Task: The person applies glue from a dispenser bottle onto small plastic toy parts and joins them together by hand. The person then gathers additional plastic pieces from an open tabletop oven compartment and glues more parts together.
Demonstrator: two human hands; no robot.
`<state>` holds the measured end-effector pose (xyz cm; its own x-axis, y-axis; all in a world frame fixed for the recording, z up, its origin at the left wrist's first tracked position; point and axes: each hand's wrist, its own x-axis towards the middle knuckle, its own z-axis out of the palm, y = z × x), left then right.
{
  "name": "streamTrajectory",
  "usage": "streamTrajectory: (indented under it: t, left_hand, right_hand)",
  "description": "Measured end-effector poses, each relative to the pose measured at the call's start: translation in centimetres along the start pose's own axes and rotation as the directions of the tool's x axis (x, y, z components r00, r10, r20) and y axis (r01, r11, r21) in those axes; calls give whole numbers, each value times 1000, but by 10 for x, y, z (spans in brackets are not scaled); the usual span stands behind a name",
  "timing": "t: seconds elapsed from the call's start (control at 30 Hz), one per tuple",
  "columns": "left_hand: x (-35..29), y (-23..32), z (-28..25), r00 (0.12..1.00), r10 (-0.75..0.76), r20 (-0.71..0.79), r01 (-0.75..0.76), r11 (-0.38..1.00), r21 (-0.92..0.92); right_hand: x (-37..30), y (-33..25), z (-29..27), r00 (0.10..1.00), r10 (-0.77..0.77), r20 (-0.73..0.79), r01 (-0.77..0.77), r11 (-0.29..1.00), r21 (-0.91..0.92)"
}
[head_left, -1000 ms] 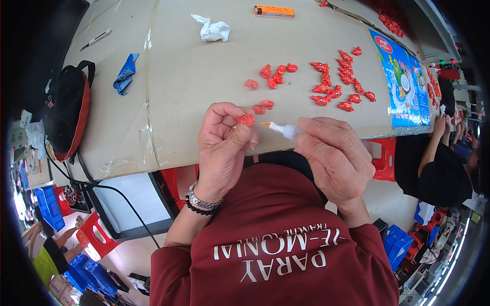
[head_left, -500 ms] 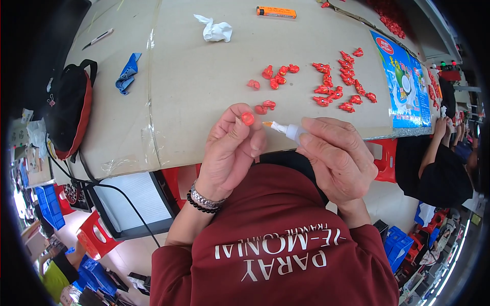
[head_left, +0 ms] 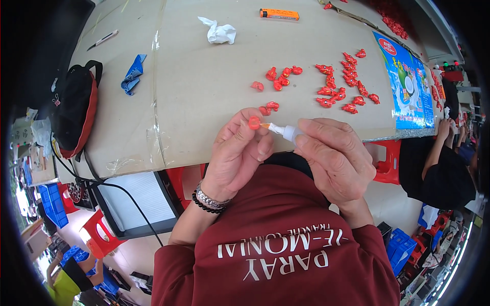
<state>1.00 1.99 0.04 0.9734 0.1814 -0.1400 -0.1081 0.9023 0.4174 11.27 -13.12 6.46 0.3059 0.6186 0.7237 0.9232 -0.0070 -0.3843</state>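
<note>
This place seems to be a workshop, because beyond the fingers [head_left: 329,130] many small red pieces [head_left: 350,80] of similar kind lie in groups on a wide table [head_left: 204,92]. Right of the fingers, another person [head_left: 434,173] is near the table, and blue plastic crates [head_left: 399,250] stand lower down.

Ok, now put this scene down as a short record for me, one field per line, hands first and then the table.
Left hand: pinches a small red piece
Right hand: grips a whitish bottle
Bottle tip: at the red piece; contact too small to confirm
Table, beyond hands: loose red pieces in clusters
Table, far side: crumpled tissue, orange bar
Table, left: blue cloth, black bag
Table, right: blue printed sheet
</note>
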Motion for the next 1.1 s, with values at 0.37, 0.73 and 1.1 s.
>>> streamTrajectory:
  t: [0.37,0.73,1.1]
  left_hand:
    - [1,1,-1,1000,-4,8,4,1000,8]
    - [1,1,-1,1000,-9,7,9,1000,14]
    - [0,2,1,1000,5,-28,-4,1000,18]
  right_hand:
    - [1,1,-1,1000,-10,26,10,1000,-2]
    - [4,0,-1,1000,-4,17,4,1000,7]
    - [-1,3,-2,999,46,9,-46,999,21]
